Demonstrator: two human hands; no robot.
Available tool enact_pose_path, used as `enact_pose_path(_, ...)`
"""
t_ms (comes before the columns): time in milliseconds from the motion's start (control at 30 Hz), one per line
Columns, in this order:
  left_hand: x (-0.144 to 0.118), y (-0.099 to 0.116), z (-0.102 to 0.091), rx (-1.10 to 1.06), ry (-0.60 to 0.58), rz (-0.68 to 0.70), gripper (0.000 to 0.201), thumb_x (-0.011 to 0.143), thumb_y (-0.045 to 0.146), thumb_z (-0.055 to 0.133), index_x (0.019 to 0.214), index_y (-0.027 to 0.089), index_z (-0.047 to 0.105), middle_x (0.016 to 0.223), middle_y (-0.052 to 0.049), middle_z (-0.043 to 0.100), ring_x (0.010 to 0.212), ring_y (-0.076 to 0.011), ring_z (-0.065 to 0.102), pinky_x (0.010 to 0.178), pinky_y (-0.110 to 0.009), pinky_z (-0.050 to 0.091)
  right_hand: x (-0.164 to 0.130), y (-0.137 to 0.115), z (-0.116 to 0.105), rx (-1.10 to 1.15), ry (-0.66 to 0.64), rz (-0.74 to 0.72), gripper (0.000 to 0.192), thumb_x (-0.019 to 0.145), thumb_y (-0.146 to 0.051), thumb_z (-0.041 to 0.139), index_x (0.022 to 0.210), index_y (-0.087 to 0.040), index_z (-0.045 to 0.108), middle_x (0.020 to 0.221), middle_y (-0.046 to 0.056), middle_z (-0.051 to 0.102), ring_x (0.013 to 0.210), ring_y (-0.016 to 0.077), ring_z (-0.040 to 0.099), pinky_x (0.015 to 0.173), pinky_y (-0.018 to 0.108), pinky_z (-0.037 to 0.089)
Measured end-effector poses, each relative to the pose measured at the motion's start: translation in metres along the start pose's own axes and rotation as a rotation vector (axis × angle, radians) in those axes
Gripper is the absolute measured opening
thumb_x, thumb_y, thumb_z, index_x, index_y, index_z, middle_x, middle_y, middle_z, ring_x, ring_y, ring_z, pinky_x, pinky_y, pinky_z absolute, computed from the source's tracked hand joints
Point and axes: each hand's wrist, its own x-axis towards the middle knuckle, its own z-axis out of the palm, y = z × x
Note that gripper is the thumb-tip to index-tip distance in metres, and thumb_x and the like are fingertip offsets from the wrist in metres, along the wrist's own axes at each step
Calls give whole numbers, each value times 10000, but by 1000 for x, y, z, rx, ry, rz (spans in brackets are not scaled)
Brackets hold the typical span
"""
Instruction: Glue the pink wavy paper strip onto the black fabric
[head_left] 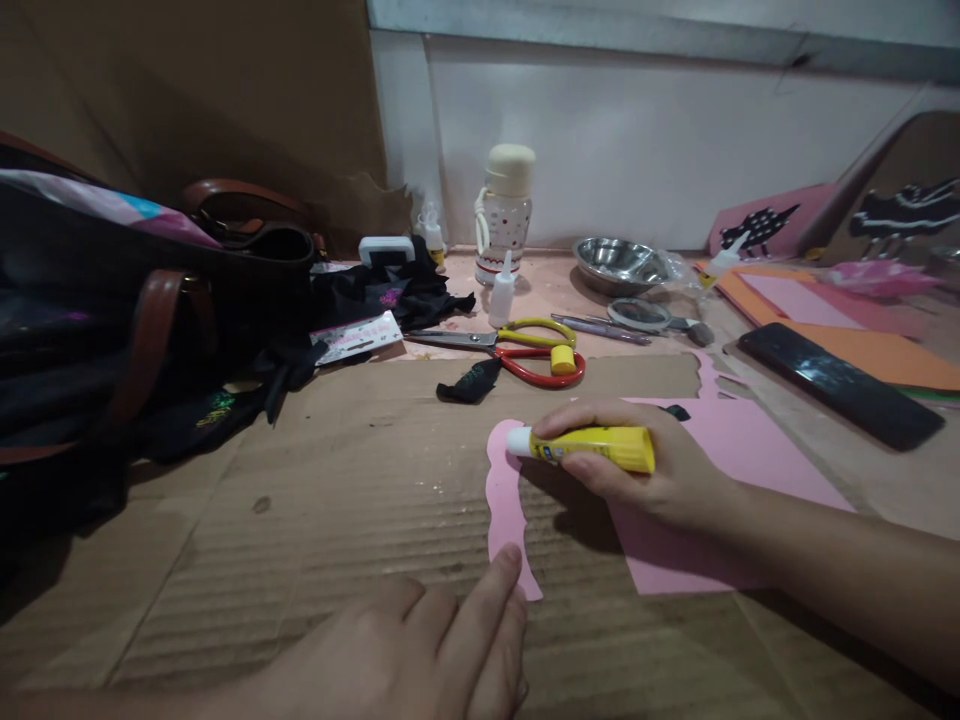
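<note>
Nearest the camera, the left hand (420,650) is lying flat on the brown cardboard sheet (315,520), its fingers loosely extended and gripping nothing, with one fingertip (508,560) pressing down on the lower end of a wavy pink paper strip (504,500). Just beyond, the right hand (645,470) is closing around a yellow glue stick (585,446), holding it sideways so that its white tip is pointing left and hovering over the upper end of the strip; whether the tip is touching the paper cannot be told. Under that hand a larger pink paper sheet (757,450) is lying on the cardboard, just beside the strip. Farther back, red and yellow scissors (517,355) are resting near a small black scrap (469,383) and a small white squeeze bottle (502,290). A dark bag with brown straps (135,330) is sitting at the left, a metal bowl (619,262) is standing near the wall, and a black flat bar (840,385) is lying on the right by orange paper (885,355).
</note>
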Motion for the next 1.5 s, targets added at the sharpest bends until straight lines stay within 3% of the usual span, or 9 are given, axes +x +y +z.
enact_pose_path(100,0,0,1,-11,7,-10,283,1054,136,430,1218,116,659,1220,-107,765,631,-161,729,457,-292,505,-3,-3,0,88,-104,-28,184,908,-326,705,1012,-182,755,904,59,802,676,154,718,569,215,551)
enact_pose_path(233,0,-2,-4,-11,18,-20,320,1083,150,372,1187,109,672,1215,-118,765,612,-155,722,466,-286,512,-3,-6,2,153,-301,-57,157,892,-281,721,996,-170,759,906,45,795,731,139,722,626,192,545)
enact_pose_path(367,3,-4,-9,-16,-48,-9,300,1065,138,423,1267,104,642,1263,-103,748,670,-158,737,503,-285,533,-1,-2,4,56,-180,-18,192,884,-314,739,1009,-170,758,927,50,789,691,126,691,567,191,510)
enact_pose_path(467,6,-3,-9,-20,-34,-18,308,1045,123,447,1294,100,626,1239,-95,760,642,-162,726,480,-292,525,-1,0,3,17,-99,-23,232,881,-346,753,1041,-179,759,956,56,794,702,135,700,567,199,519)
enact_pose_path(667,2,-6,-7,-27,-52,57,306,1036,107,447,1281,104,631,1285,-116,735,613,-150,714,459,-278,514,-4,-5,0,116,-217,-109,219,866,-331,762,1026,-182,749,952,67,805,781,174,749,690,235,582)
enact_pose_path(967,1,-4,-4,-92,-56,44,270,1034,131,507,1261,159,651,1222,-52,770,536,-124,627,438,-284,461,-8,-6,1,140,-332,-85,200,869,-298,755,1022,-171,738,936,60,787,753,150,729,665,210,565)
enact_pose_path(1233,-2,-2,-4,-92,-113,49,287,1039,166,523,1307,163,626,1179,-34,781,590,-141,645,475,-302,473,0,2,5,-8,-133,-79,234,887,-343,759,1060,-187,739,991,57,802,822,161,745,691,220,569)
enact_pose_path(1333,-1,-3,-4,-101,-75,81,272,1046,173,513,1286,159,639,1161,-32,788,599,-143,658,465,-296,473,-2,0,4,-27,-68,-85,253,889,-335,750,1098,-194,727,1015,64,803,855,180,756,744,251,589)
enact_pose_path(1500,0,-3,-5,-149,-115,44,293,1059,129,484,1315,158,624,1194,-5,778,565,-106,627,462,-265,475,-9,-7,3,174,-202,-97,165,885,-282,719,1012,-178,706,912,64,788,721,161,719,641,244,560)
